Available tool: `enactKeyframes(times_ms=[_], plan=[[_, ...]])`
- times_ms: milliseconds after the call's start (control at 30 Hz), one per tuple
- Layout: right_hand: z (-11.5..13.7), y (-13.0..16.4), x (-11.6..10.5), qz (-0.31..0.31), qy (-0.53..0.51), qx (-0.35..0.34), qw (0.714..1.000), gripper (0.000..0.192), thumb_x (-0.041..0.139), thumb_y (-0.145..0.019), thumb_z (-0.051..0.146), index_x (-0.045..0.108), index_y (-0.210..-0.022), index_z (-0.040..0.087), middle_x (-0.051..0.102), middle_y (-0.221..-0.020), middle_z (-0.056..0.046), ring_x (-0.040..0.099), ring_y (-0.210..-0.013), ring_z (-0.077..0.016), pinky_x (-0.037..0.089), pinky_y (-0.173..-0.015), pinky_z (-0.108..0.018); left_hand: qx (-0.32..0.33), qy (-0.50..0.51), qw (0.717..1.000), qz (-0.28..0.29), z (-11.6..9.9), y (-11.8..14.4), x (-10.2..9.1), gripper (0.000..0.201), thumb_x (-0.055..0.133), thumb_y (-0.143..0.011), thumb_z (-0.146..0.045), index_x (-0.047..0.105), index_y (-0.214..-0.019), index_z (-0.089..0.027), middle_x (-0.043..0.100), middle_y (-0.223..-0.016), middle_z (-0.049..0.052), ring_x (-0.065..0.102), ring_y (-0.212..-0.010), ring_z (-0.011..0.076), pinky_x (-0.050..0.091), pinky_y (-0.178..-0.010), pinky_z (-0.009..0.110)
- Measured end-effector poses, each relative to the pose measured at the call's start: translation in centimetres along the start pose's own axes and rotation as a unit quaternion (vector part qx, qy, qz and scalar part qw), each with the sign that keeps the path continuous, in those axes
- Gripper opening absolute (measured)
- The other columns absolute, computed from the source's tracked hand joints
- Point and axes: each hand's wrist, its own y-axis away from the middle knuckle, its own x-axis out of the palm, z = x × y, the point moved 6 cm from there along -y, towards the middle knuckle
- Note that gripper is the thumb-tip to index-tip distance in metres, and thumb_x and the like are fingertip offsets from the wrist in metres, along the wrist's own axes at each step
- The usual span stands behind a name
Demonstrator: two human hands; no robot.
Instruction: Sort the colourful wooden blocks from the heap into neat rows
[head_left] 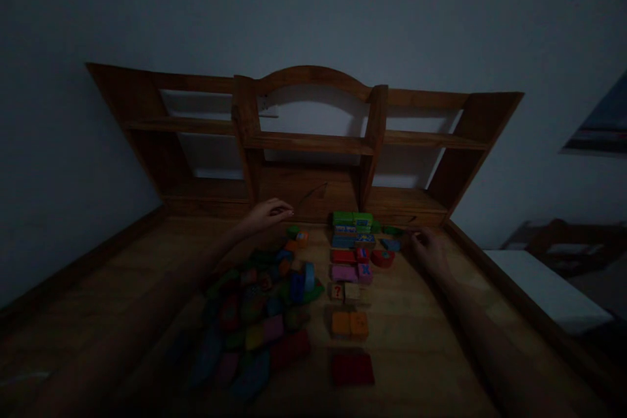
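The room is dim. My left hand [268, 213] hovers above the far end of a loose pile of coloured wooden blocks [255, 313], fingers curled together; I cannot tell if it holds a small piece. My right hand [430, 249] rests on the wooden surface [421, 333] beside a column of sorted blocks, fingertips near a blue block [390, 244] and a red round piece [383, 258]. The column runs from green blocks [353, 219] at the far end through pink blocks [351, 272] and orange blocks [349, 324] to a dark red block [353, 369].
A wooden headboard with shelves [308, 140] stands against the white wall behind the blocks. Raised wooden rails edge the surface left and right. A white mattress-like slab [548, 287] lies lower at the right.
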Motion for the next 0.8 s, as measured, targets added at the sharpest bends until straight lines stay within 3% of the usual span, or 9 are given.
enactKeyframes(times_ms=[67, 200, 433, 600, 800], plan=[[0.5, 0.2, 0.1, 0.010, 0.005, -0.005, 1.000, 0.035, 0.050, -0.088, 0.041, 0.072, -0.103, 0.018, 0.075, -0.101, -0.012, 0.069, -0.083, -0.0252, 0.054, -0.076, -0.036, -0.016, -0.025, 1.000, -0.003, 1.5, 2.7, -0.6, 0.046, 0.059, -0.092, -0.059, 0.075, -0.106, -0.019, 0.072, -0.112, 0.009, 0.066, -0.107, 0.0253, 0.051, -0.096, 0.035], [1.7, 0.4, 0.0, 0.026, 0.019, -0.014, 0.999, 0.035, 0.052, -0.087, 0.043, 0.072, -0.102, 0.019, 0.076, -0.101, -0.011, 0.070, -0.086, -0.0262, 0.055, -0.078, -0.038, -0.082, 0.022, 0.996, 0.042, 3.4, 6.5, 0.6, 0.047, 0.056, -0.093, -0.061, 0.076, -0.111, -0.022, 0.073, -0.115, 0.007, 0.067, -0.106, 0.0261, 0.052, -0.094, 0.036], [2.1, 0.3, -0.4, 0.031, 0.056, -0.011, 0.998, 0.038, 0.051, -0.087, 0.047, 0.072, -0.098, 0.018, 0.076, -0.096, -0.013, 0.071, -0.082, -0.0292, 0.056, -0.074, -0.040, -0.190, 0.126, 0.972, 0.063, 5.5, 8.9, 1.4, 0.055, 0.065, -0.087, -0.064, 0.071, -0.121, -0.021, 0.072, -0.123, 0.008, 0.068, -0.111, 0.0287, 0.055, -0.092, 0.038], [1.9, 0.2, -0.4, 0.040, 0.092, -0.032, 0.994, 0.041, 0.050, -0.091, 0.048, 0.074, -0.101, 0.017, 0.076, -0.099, -0.015, 0.072, -0.083, -0.0306, 0.056, -0.072, -0.041, -0.165, 0.197, 0.951, 0.170, 4.4, 10.0, 0.9, 0.052, 0.080, -0.077, -0.052, 0.072, -0.118, -0.022, 0.074, -0.120, 0.007, 0.070, -0.107, 0.0268, 0.056, -0.088, 0.034], [2.1, 0.5, -0.4, 0.058, 0.098, -0.041, 0.993, 0.041, 0.051, -0.092, 0.050, 0.074, -0.104, 0.018, 0.076, -0.101, -0.013, 0.071, -0.088, -0.0308, 0.056, -0.075, -0.040, -0.153, 0.180, 0.956, 0.174, 4.7, 9.9, 0.6, 0.051, 0.091, -0.062, -0.044, 0.074, -0.102, -0.016, 0.075, -0.104, 0.006, 0.068, -0.098, 0.0251, 0.054, -0.084, 0.033]])
